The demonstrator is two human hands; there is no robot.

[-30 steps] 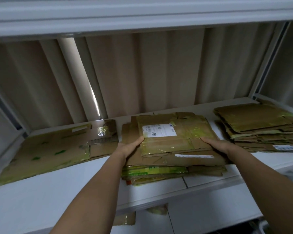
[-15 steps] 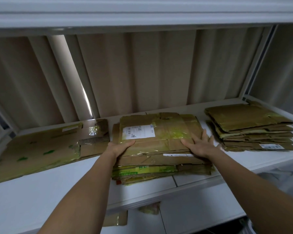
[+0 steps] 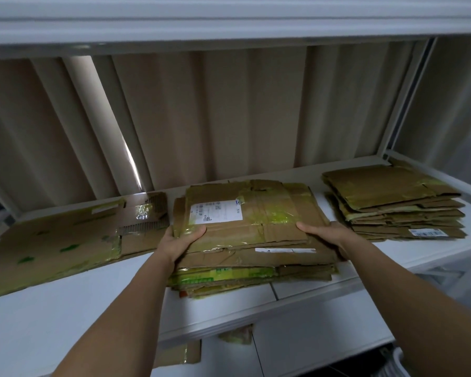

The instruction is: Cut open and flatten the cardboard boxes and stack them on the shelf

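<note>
Three lots of flattened cardboard lay on the white shelf (image 3: 65, 300) in the head view, under another white shelf board (image 3: 229, 20) and in front of a beige pleated curtain (image 3: 229, 118). The middle stack (image 3: 256, 257) sat near the shelf's front edge, its lower sheets showing green and yellow tape. On top of it lay a flattened box (image 3: 256, 213) with a white shipping label (image 3: 216, 212) and glossy tape across its flaps.

The left hand (image 3: 178, 243) gripped the near-left corner of that top sheet, thumb curled over its upper face and fingers hidden beneath. The right hand (image 3: 326, 235) held the stack's right side, thumb lying on the top sheet and the fingers wrapped down around the edge, out of sight. Both bare forearms reached up from the bottom of the frame.

To the left, a large flat sheet (image 3: 60, 240) with green marks and tape lay alone, just beside the middle stack. To the right, well apart, another stack of flattened boxes (image 3: 392, 205) rested near the shelf's corner post, with a small label on a lower sheet. Below the shelf, scraps of cardboard (image 3: 180, 355) were partly visible.
</note>
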